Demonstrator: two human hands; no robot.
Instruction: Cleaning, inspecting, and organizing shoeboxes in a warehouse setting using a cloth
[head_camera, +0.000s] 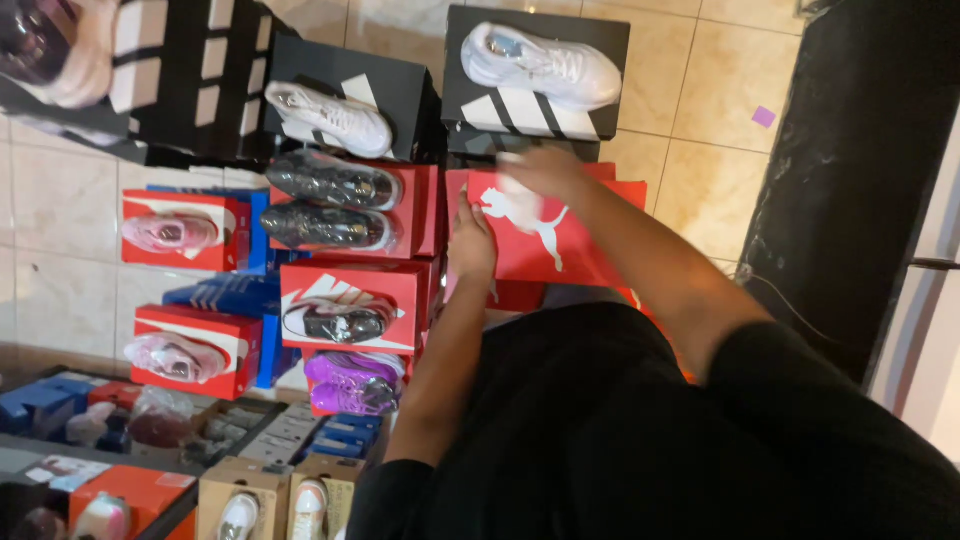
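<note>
A red shoe box (560, 250) with a white animal figure on its lid lies in front of me on a stack of red boxes. My left hand (472, 240) rests flat on the lid's left edge, fingers together. My right hand (540, 170) is blurred at the lid's far edge, fingers curled over the rim; whether it grips the lid I cannot tell. Just beyond it, a white sneaker (540, 62) sits on a black box (600, 30) with white stripes.
To the left stand stacked red, blue and black boxes with wrapped shoes on top: white (330, 118), dark grey (330, 180), black (335, 320), purple (352, 382), pink (170, 232). Lower left holds cardboard boxes with shoes (240, 512). A dark pillar (850, 170) rises at right on the tiled floor.
</note>
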